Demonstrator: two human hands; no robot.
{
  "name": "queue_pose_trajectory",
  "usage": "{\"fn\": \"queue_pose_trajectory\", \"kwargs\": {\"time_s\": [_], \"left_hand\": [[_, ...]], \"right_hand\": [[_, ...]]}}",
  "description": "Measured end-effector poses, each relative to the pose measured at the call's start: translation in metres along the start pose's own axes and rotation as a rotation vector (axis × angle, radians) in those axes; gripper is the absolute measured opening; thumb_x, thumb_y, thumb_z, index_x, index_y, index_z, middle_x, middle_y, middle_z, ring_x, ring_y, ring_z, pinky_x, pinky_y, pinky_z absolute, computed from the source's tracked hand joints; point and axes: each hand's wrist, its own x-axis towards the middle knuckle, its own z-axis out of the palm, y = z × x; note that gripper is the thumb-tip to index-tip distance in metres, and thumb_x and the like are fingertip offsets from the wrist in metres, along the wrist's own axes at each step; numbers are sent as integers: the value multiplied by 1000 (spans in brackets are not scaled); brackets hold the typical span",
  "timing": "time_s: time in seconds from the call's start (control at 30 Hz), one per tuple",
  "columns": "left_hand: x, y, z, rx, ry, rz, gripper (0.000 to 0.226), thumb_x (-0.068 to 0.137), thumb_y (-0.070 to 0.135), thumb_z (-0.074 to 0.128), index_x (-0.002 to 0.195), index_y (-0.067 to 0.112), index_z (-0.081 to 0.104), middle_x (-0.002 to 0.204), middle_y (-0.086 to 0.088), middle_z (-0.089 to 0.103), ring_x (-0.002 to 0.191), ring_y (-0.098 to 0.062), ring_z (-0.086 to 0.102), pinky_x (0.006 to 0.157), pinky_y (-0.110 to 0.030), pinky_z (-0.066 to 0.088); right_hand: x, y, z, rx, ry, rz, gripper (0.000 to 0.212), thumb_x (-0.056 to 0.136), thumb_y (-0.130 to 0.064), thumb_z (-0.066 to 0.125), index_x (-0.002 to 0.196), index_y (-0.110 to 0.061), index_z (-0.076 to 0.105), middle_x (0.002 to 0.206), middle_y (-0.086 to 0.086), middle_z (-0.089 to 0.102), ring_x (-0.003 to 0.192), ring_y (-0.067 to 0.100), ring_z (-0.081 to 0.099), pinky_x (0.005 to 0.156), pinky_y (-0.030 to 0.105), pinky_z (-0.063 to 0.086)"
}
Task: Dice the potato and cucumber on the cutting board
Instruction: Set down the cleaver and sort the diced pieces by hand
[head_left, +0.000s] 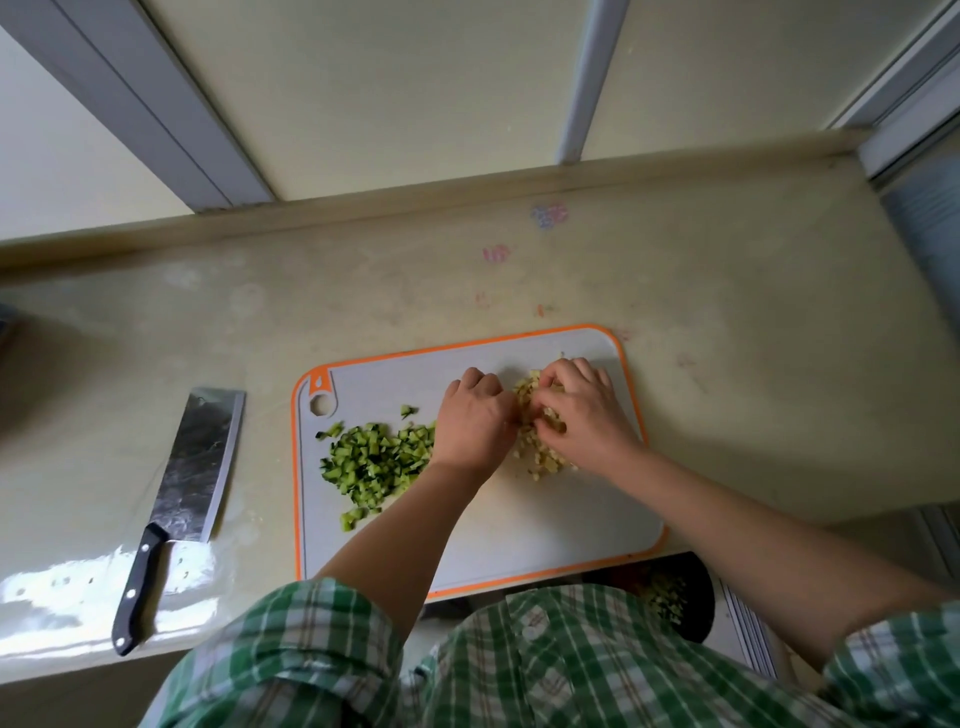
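Observation:
A grey cutting board with an orange rim (519, 530) lies on the counter. On its left part sits a pile of diced cucumber (374, 457). On its far right part sits a pile of pale diced potato (543, 462). My left hand (472, 421) is cupped against the potato pile's left side, fingers curled down into the dice. My right hand (582, 410) covers the pile from the right, its fingers curled over the dice. Both hands hide much of the pile.
A cleaver with a black handle (200, 457) lies flat on the counter left of the board, apart from both hands. A dark container (680, 597) holding pale dice sits below the counter's front edge at the right. A raised lip runs along the counter's back.

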Motion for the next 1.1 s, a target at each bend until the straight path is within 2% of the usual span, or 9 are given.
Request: {"fn": "queue_pose_trajectory", "kwargs": {"time_s": [0.2,0.4,0.47,0.53,0.6,0.83,0.97,1.03,1.1], "left_hand": [[6,3,-2,12,22,107,11,61,24,64,67,26,73,64,-1,55,68,-28,55,55,-32,43],[11,-1,-4,90,-21,170,12,58,15,78,66,18,69,68,-3,54,72,-28,56,59,-32,44],[10,0,-2,143,-21,184,6,67,20,66,66,15,67,68,-3,54,73,-28,55,60,-32,44],[9,-1,-1,157,-17,178,26,75,27,45,65,13,65,69,-4,55,74,-28,55,62,-32,44],[9,-2,-4,131,-8,135,26,72,29,44,65,13,63,71,-4,55,77,-28,54,64,-34,44],[-10,-32,-23,-69,75,-177,11,68,29,67,71,19,67,77,-3,57,88,-30,52,72,-36,41],[-19,-37,-30,-209,17,-306,11,75,28,68,82,22,74,90,-3,63,100,-27,49,78,-31,33],[-24,-38,-29,-147,-32,-320,14,80,29,65,89,24,74,98,-2,63,107,-26,45,81,-31,30],[-29,-42,-28,-9,-83,-346,19,85,30,59,97,26,73,106,-1,60,111,-26,41,85,-33,29]], "right_hand": [[0,2,0,5,-8,1,12,65,-25,64,75,-19,62,95,2,55,93,24,47,71,38,39],[0,3,1,24,-21,11,10,66,-23,66,75,-19,63,97,2,56,94,24,47,72,37,38],[0,3,1,27,-25,16,10,65,-22,68,75,-20,64,97,1,56,95,23,47,72,38,38],[-1,2,1,31,-26,20,11,66,-21,70,75,-20,64,97,1,56,95,24,48,72,37,38],[-1,2,-1,59,-8,25,10,68,-21,71,76,-20,65,97,1,56,94,24,50,73,37,37],[9,-11,-10,101,44,14,16,76,-33,52,78,-23,64,91,-3,56,90,20,51,74,35,33],[12,-21,-4,72,0,19,10,74,-26,60,79,-22,67,88,-1,59,88,26,57,77,37,40],[10,-24,0,42,-35,3,17,72,-21,62,86,-22,71,94,1,61,93,28,57,82,42,45],[7,-29,2,0,-72,5,24,70,-22,60,90,-24,73,106,3,62,103,28,54,86,41,39]]}}
